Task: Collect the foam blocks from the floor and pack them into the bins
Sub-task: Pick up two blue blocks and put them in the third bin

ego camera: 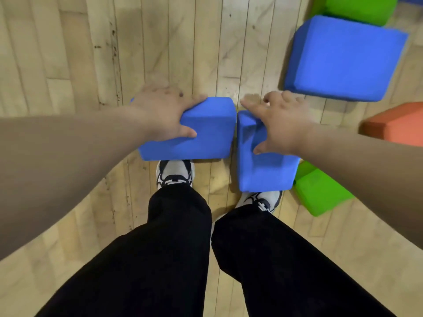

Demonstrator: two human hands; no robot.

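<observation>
Two small blue foam blocks hang side by side above my feet. My left hand (162, 110) grips the left blue block (206, 133), thumb on its near face and fingers over its far edge. My right hand (281, 122) grips the right blue block (263, 170) the same way from the right. The two blocks nearly touch in the middle. A large blue block (343, 58) lies on the wooden floor (68, 65) at the upper right. No bin is in view.
A green block (320, 193) lies on the floor by my right foot, an orange block (398, 126) at the right edge, and another green block (359, 8) at the top right. My shoes and dark trousers fill the lower middle. Bare floorboards stretch to the left.
</observation>
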